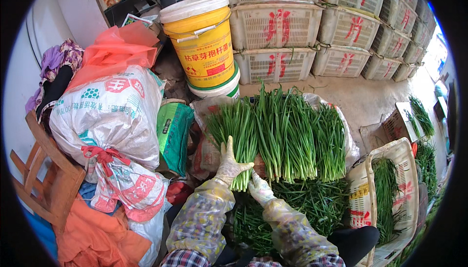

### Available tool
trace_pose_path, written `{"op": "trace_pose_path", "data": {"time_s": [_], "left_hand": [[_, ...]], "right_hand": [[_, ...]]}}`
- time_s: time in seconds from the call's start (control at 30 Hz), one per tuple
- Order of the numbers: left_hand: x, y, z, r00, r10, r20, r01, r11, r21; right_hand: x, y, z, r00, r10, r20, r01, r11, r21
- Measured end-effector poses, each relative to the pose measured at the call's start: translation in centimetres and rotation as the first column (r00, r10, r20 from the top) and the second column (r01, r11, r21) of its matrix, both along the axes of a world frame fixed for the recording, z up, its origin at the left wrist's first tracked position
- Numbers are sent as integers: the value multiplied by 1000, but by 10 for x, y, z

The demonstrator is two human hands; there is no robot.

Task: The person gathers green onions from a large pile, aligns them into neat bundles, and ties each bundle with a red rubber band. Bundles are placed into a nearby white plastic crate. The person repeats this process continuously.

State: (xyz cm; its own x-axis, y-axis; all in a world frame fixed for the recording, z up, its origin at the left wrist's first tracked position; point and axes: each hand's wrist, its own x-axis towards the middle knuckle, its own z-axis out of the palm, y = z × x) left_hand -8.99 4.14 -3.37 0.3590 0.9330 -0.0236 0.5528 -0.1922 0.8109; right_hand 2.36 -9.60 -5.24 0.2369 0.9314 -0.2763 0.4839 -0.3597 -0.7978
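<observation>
My left hand [231, 164], in a pale glove, rests on a bundle of long green leaves, likely garlic chives [237, 128], its thumb and fingers spread across the lower stems. My right hand [260, 189], gloved too, touches the pale stem ends of that bundle at their right side. Whether it grips any stems cannot be told. Both forearms wear clear sleeves with yellow dots. Right of this bundle, more bundles [289, 135] lie side by side on sacking, cut ends towards me. Loose green leaves [310, 201] lie in a heap below them, near my knees.
A plastic crate [393, 153] holding greens stands at the right. Stacked crates [276, 27] line the back, beside a yellow bucket [204, 47]. Stuffed white sacks [106, 117], a green bag [175, 137] and a wooden chair [62, 179] are on the left.
</observation>
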Motion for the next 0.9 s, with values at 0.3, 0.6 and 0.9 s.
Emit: {"op": "trace_pose_path", "data": {"time_s": [0.3,0.6,0.9], "left_hand": [[19,-11,11,991,-92,-96,93,996,8],[16,1,12,974,-130,-187,113,988,-103],[8,4,-1,990,-126,-67,125,992,-27]], "right_hand": [[40,-47,-56,823,-38,-567,78,996,45],[-53,-36,-88,999,50,16,-47,992,-115],[-75,-14,-70,953,264,145,-255,964,-77]]}}
